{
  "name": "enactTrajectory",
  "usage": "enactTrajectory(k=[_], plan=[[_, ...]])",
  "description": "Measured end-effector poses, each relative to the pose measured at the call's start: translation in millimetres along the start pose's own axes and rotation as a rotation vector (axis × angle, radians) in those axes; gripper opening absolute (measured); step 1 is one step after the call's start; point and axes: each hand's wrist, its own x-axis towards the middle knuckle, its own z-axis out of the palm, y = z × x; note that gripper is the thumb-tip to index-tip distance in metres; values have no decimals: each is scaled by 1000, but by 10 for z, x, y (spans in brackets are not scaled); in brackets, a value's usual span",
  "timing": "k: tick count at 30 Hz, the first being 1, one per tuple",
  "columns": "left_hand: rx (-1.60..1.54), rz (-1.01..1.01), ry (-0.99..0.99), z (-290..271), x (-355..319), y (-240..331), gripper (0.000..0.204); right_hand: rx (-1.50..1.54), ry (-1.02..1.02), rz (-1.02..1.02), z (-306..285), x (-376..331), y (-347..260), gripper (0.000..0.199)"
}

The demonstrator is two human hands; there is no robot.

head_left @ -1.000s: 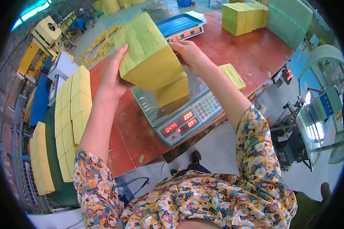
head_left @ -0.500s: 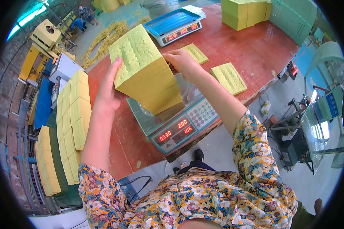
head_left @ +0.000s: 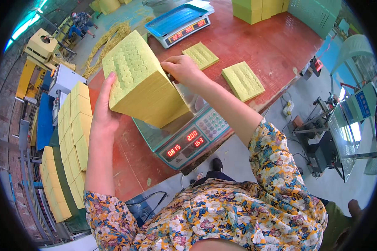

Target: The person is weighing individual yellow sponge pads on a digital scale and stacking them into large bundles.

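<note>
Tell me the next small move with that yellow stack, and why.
Probably set the yellow stack flat on the scale. The left hand and right hand hold it tilted, one lower edge on the pan, so the red display may not show its full weight.

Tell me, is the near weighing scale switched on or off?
On. The near scale shows lit red digits on its front display, under the yellow stack.

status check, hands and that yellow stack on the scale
Left hand flat on the stack's side, right hand gripping its top edge. Yellow stack tilted on the scale. Nothing blocking.
</note>
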Motion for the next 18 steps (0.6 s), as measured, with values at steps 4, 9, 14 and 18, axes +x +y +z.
enactTrajectory(k=[4,9,14,18], plan=[[15,63,34,55,-16,-21,50,-28,77,-46,27,-24,71,36],[-123,106,28,37,-18,-109,49,86,121,-167,84,-36,186,33],[-199,170,202,-188,243,-411,54,296,93,-41,102,-46,363,31],[-186,121,238,-405,468,-746,53,417,101,-23,133,21,505,33]])
